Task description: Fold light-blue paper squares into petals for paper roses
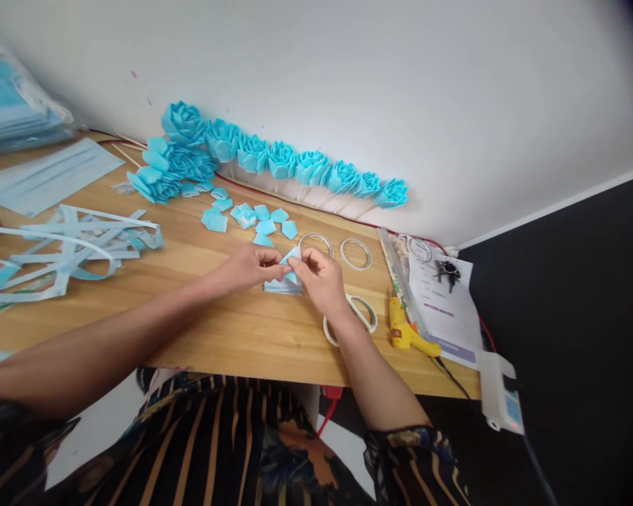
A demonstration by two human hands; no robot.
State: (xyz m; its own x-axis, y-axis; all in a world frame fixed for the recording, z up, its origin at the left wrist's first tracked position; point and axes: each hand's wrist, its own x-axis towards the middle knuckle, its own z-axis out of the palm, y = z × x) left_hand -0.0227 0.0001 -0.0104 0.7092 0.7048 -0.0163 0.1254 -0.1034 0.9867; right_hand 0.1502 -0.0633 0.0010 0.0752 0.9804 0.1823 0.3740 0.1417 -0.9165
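Observation:
My left hand (249,267) and my right hand (321,280) meet over the wooden table, both closed in a pinch. Between their fingertips is a small light-blue folded fabric piece (290,261). Just beneath it lies a stack of pale cut pieces (280,287), partly covered by my fingers. Beyond my hands several blue petal-shaped pieces (266,227) are scattered. A pair of scissors lies under my right wrist, with its white handle (368,313) showing.
Blue fabric flowers (311,167) on sticks line the wall. Tape rolls (356,254), a yellow glue gun (401,327), a ruler (404,284) and papers with keys (447,273) sit right. Cut strips (79,246), a flat blue sheet (53,176) and a plastic-wrapped stack (18,105) occupy the left.

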